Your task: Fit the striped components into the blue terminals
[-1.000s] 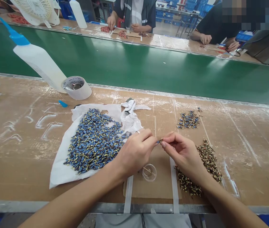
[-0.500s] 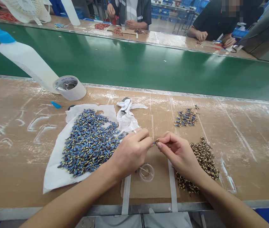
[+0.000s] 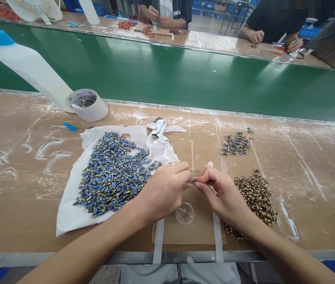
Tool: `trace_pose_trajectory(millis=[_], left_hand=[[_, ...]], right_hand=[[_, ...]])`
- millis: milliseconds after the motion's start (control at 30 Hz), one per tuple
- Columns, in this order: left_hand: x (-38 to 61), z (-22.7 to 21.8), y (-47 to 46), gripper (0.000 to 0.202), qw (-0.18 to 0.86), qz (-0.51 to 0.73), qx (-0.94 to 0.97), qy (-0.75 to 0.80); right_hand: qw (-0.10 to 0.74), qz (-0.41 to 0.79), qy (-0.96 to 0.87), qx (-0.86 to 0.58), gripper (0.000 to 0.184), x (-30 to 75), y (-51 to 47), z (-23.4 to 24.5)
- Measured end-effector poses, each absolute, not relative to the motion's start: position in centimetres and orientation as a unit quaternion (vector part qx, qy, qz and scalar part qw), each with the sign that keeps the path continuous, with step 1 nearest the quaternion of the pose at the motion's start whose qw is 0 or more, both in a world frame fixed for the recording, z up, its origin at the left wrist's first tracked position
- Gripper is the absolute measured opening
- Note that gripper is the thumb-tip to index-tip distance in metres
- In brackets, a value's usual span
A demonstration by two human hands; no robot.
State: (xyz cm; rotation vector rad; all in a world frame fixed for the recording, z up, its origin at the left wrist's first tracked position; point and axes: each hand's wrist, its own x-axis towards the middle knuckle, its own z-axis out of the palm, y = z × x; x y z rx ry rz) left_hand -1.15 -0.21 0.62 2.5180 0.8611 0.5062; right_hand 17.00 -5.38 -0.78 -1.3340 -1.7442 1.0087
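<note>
My left hand (image 3: 164,190) and my right hand (image 3: 222,195) meet fingertip to fingertip above the cardboard mat (image 3: 198,232), both pinched on one small blue part (image 3: 194,181). A heap of blue and yellow parts (image 3: 111,173) lies on a white plastic sheet (image 3: 69,215) just left of my left hand. A pile of brown parts (image 3: 256,195) sits right of my right hand. A small clear round dish (image 3: 184,213) rests on the mat below my hands.
A small cluster of blue parts (image 3: 235,144) lies further back on the right. A white squeeze bottle with a blue cap (image 3: 28,67) leans on a tape roll (image 3: 87,104) at left. A green conveyor belt (image 3: 185,79) runs behind; other people work across it.
My hands stay pinched together on the small part and have dropped slightly toward me in the picture. The view has shifted a little.
</note>
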Motion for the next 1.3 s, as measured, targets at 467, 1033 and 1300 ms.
trace_pose_trajectory(millis=[467,1033,1300], left_hand=[[-1.3,0.9,0.2,0.016,0.251,0.164,0.905,0.301],[-1.3,1.2,0.7,0.020,0.256,0.178,0.901,0.302],[-1.2,0.3,0.8,0.027,0.221,0.202,0.919,0.257]], right_hand=[[0.309,0.437,-0.666,-0.519,0.013,17.8,-4.9,-0.4],[0.418,0.497,-0.563,-0.510,0.010,18.1,-4.6,-0.2],[0.418,0.503,-0.572,-0.494,0.011,17.7,-4.8,-0.7]])
